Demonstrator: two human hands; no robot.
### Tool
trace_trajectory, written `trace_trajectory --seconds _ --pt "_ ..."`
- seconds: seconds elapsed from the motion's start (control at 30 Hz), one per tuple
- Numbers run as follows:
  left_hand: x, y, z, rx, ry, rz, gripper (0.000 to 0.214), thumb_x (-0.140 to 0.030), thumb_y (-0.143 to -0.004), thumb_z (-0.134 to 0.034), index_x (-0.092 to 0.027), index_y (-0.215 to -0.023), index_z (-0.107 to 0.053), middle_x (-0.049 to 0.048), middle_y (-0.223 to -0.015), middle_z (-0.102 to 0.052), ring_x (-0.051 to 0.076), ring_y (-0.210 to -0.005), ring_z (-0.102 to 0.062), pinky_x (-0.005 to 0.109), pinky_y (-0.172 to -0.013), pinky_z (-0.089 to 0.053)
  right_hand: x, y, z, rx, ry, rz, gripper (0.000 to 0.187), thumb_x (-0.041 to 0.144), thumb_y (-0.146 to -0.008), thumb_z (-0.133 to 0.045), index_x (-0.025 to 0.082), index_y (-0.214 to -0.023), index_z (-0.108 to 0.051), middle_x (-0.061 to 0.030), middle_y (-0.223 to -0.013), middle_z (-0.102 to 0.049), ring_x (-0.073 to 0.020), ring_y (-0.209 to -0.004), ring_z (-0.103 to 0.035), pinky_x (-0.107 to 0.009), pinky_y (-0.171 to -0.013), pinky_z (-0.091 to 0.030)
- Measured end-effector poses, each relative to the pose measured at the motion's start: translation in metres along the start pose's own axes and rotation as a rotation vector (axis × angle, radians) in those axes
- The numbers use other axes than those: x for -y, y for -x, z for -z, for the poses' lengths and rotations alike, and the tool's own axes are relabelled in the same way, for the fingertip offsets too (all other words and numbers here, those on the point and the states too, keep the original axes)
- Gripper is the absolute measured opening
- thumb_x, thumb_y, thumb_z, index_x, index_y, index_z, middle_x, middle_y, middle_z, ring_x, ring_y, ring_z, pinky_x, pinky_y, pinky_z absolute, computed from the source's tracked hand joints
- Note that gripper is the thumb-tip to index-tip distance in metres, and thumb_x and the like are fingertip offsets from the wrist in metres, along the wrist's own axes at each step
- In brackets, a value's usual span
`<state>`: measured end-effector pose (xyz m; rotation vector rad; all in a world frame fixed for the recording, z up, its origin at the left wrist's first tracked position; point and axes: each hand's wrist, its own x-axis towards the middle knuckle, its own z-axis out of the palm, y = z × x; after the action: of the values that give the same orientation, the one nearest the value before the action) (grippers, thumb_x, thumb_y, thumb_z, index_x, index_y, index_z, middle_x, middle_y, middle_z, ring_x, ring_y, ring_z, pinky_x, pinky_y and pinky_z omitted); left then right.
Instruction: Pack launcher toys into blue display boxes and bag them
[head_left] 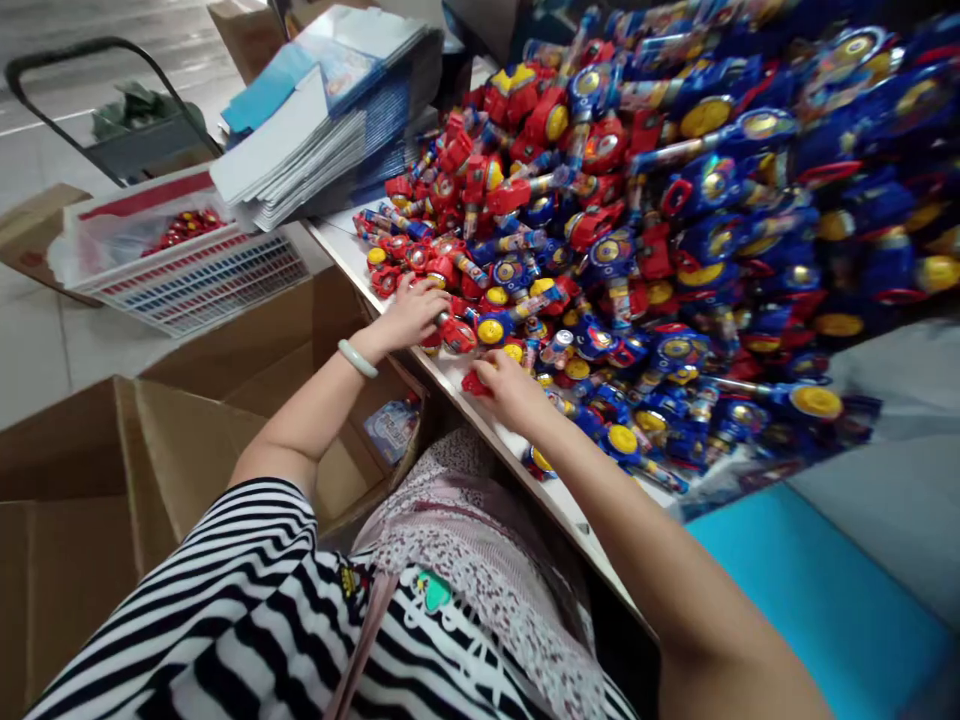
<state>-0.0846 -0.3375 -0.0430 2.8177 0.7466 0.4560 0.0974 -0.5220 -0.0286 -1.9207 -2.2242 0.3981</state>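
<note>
Plainly, the left hand (409,314) is half curled over a red toy (459,336), its grip hard to tell, while the right hand (516,390) pinches a small red piece (474,384) between nearly closed fingertips. The toy lies between both hands by the table's (339,238) near edge, closer to the left, its long axis seemingly slanting toward the right hand. Beyond: one toy heap (607,250), too overlapped to count; one carton stack (300,160); one white basket (206,285).
</note>
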Motion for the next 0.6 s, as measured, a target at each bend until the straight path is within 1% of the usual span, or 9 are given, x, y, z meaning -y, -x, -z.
trace_trajectory --seconds 0.03,0.1,0.17,0.23,0.33,0.4,0.47,0.53,0.6 --pt "0.007 0.003 0.003 -0.037 0.069 0.028 0.037 -0.013 -0.076 -0.058 -0.018 -0.112 -0.066 0.0112 -0.128 -0.066 0.032 -0.132 -0.049 0.061 -0.121 -0.018 -0.004 0.008 0.007 -0.064 -0.185 -0.006 0.040 0.027 -0.086 -0.068 0.020 -0.125 -0.061 -0.0137 -0.131 -0.057 -0.0272 -0.117 -0.059 -0.041 -0.098 -0.050" --pt "0.018 0.010 0.004 -0.147 0.256 0.164 0.036 -0.018 -0.075 -0.059 -0.015 -0.110 -0.065 0.0102 -0.117 -0.070 0.028 -0.116 -0.059 0.052 -0.115 -0.035 -0.011 0.025 0.020 -0.203 -0.595 -0.080 0.050 0.036 -0.078 -0.076 0.025 -0.125 -0.059 -0.0085 -0.125 -0.062 -0.0244 -0.111 -0.063 -0.042 -0.098 -0.052" --pt "0.022 0.019 -0.003 -0.270 0.438 0.367 0.037 -0.027 -0.076 -0.063 -0.011 -0.110 -0.064 0.0115 -0.109 -0.071 0.026 -0.102 -0.063 0.042 -0.100 -0.049 -0.019 0.039 0.030 -0.367 -0.999 -0.227 0.056 0.041 -0.071 -0.080 0.028 -0.121 -0.058 -0.0029 -0.112 -0.069 -0.0208 -0.099 -0.067 -0.038 -0.089 -0.056" --pt "0.018 0.027 -0.013 -0.340 0.531 0.506 0.042 -0.037 -0.077 -0.067 -0.009 -0.109 -0.064 0.0117 -0.106 -0.071 0.025 -0.097 -0.065 0.037 -0.091 -0.053 -0.028 0.047 0.038 -0.552 -1.346 -0.372 0.052 0.042 -0.067 -0.081 0.029 -0.112 -0.058 0.0020 -0.098 -0.071 -0.0171 -0.088 -0.069 -0.032 -0.077 -0.059" --pt "0.004 0.035 -0.029 -0.294 0.445 0.474 0.046 -0.039 -0.073 -0.074 -0.012 -0.110 -0.066 0.0125 -0.120 -0.068 0.027 -0.109 -0.064 0.036 -0.096 -0.052 -0.047 0.054 0.050 -0.753 -1.706 -0.403 0.037 0.051 -0.071 -0.073 0.025 -0.095 -0.060 0.0028 -0.087 -0.071 -0.0154 -0.077 -0.069 -0.030 -0.066 -0.060" --pt "-0.008 0.038 -0.035 -0.208 0.304 0.449 0.044 -0.034 -0.071 -0.076 -0.014 -0.109 -0.068 0.0136 -0.126 -0.066 0.029 -0.116 -0.061 0.037 -0.101 -0.049 -0.060 0.057 0.058 -0.822 -1.835 -0.348 0.040 0.061 -0.075 -0.066 0.024 -0.088 -0.060 0.0013 -0.081 -0.071 -0.0160 -0.073 -0.068 -0.032 -0.063 -0.062" --pt "-0.018 0.038 -0.036 -0.127 0.189 0.485 0.039 -0.031 -0.072 -0.075 -0.015 -0.107 -0.069 0.0135 -0.122 -0.068 0.030 -0.115 -0.062 0.036 -0.100 -0.049 -0.071 0.067 0.068 -0.894 -1.831 -0.328 0.040 0.061 -0.075 -0.068 0.024 -0.086 -0.060 0.0016 -0.080 -0.070 -0.0155 -0.073 -0.068 -0.030 -0.061 -0.062" --pt "-0.023 0.040 -0.033 -0.088 0.144 0.548 0.036 -0.030 -0.075 -0.073 -0.016 -0.108 -0.069 0.0107 -0.116 -0.071 0.029 -0.109 -0.065 0.033 -0.093 -0.050 -0.081 0.088 0.079 -0.969 -1.688 -0.337 0.035 0.053 -0.073 -0.075 0.025 -0.088 -0.060 0.0028 -0.083 -0.070 -0.0148 -0.075 -0.069 -0.028 -0.061 -0.061" --pt "-0.023 0.043 -0.028 -0.071 0.140 0.605 0.038 -0.030 -0.076 -0.072 -0.015 -0.112 -0.069 0.0073 -0.109 -0.073 0.026 -0.101 -0.066 0.030 -0.086 -0.050 -0.090 0.127 0.093 -1.073 -1.435 -0.340 0.034 0.047 -0.072 -0.078 0.028 -0.095 -0.060 0.0027 -0.090 -0.070 -0.0156 -0.082 -0.070 -0.028 -0.066 -0.062"
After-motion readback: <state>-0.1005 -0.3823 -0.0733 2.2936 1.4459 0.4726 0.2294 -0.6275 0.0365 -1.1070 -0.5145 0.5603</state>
